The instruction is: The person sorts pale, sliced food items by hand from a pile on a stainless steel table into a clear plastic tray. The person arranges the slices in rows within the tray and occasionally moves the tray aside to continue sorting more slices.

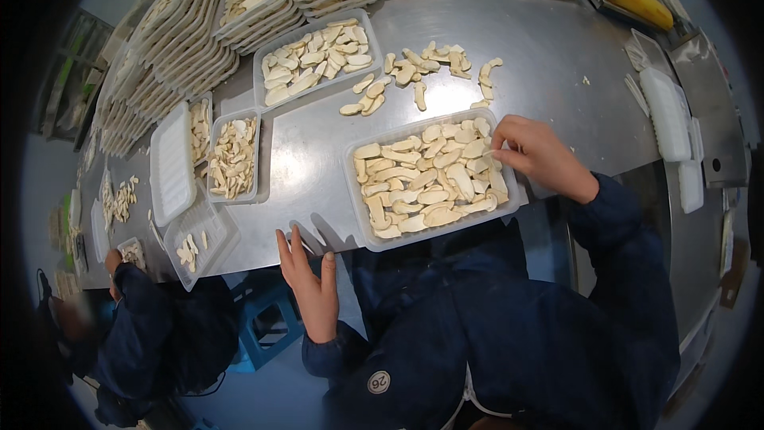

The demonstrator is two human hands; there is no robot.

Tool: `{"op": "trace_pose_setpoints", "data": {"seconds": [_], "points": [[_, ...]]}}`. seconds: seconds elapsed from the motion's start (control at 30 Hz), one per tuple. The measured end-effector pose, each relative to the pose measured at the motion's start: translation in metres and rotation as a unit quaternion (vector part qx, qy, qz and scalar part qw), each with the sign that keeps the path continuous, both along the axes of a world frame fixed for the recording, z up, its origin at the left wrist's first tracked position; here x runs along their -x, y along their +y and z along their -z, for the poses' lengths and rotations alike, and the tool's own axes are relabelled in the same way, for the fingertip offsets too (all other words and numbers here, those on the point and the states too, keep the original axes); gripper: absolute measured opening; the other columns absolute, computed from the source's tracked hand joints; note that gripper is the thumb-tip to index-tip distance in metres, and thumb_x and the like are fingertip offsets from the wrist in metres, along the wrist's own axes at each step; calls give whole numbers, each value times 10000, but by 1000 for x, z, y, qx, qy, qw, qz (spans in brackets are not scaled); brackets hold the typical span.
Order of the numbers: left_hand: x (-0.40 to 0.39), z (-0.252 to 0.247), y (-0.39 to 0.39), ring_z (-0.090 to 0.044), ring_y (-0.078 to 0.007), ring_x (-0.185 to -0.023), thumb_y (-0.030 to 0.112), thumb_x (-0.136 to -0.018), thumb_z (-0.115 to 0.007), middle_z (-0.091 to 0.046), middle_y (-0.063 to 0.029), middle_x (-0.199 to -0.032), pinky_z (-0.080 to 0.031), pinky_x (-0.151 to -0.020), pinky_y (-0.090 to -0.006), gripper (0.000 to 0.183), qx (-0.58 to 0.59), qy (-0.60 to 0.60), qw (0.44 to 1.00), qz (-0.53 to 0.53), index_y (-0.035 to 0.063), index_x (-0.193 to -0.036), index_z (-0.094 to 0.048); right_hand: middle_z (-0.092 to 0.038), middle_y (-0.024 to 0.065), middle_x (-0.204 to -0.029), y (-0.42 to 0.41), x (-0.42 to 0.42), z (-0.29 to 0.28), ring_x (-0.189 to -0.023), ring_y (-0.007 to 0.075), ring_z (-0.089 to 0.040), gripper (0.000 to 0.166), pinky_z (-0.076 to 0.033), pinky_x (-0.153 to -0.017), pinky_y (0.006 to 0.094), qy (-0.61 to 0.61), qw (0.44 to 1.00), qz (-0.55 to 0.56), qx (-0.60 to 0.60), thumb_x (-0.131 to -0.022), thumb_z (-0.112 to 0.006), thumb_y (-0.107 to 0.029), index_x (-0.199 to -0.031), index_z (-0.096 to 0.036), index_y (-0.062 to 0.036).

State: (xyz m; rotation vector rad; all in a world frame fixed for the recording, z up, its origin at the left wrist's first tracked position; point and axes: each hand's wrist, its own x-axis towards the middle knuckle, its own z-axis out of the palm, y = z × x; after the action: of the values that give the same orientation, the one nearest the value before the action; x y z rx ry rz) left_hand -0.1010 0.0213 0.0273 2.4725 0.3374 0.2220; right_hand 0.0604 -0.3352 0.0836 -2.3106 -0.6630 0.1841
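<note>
A translucent plastic tray lies at the table's front edge, filled with pale mushroom slices. My right hand is at the tray's right rim, thumb and forefinger close together over the slices; whether a slice is between them I cannot tell. Fingers apart and holding nothing, my left hand is at the front edge of the table, left of the tray. Loose mushroom slices lie on the steel table behind the tray, and a second filled tray stands behind and to the left.
Tall stacks of filled trays stand at the back left. A co-worker's hand is by a small tray at the far left. A blue plastic stool is under the table edge. White trays and a yellow roll are at the right.
</note>
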Motion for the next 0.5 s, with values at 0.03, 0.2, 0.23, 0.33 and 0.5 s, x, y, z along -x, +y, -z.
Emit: {"op": "trace_pose_setpoints", "data": {"seconds": [0.03,0.2,0.23,0.33,0.5], "points": [[0,-1,0,-298,-386,-1425,309,-988,-557,-218,-217,-1581,-326,-1115,-447,588,1,-1,1000,-2,61,-1488,-373,-632,141,-762,3,4,3,-700,290,-618,128,-487,-645,350,-4,1000,5,4,-865,-640,-108,-871,-595,11],[4,-4,1,-303,-389,-1423,308,-992,-553,-222,-207,-1583,-330,-1109,-451,577,22,-12,1000,-4,73,-1488,-378,-622,150,-793,9,14,16,-696,272,-601,111,-473,-638,346,57,998,3,4,-832,-673,-78,-878,-626,12],[5,-5,2,-302,-390,-1423,310,-991,-553,-224,-206,-1583,-329,-1109,-453,576,31,-17,999,-5,75,-1488,-380,-621,149,-795,7,12,19,-706,291,-600,112,-471,-646,362,43,999,10,4,-836,-661,-86,-870,-622,12],[8,-13,2,-262,-401,-1421,195,-958,-578,-197,-234,-1584,-270,-1135,-447,579,39,-20,999,-9,43,-1478,-375,-623,145,-805,-2,-3,23,-735,331,-598,115,-469,-667,398,-43,998,43,12,-844,-634,-105,-859,-619,8],[12,-16,1,-262,-398,-1423,182,-948,-591,-191,-226,-1588,-266,-1136,-449,584,37,-20,999,-16,40,-1474,-379,-632,140,-834,-30,-64,27,-776,339,-610,109,-475,-696,419,-168,972,149,73,-854,-603,-119,-882,-645,-23]]}}
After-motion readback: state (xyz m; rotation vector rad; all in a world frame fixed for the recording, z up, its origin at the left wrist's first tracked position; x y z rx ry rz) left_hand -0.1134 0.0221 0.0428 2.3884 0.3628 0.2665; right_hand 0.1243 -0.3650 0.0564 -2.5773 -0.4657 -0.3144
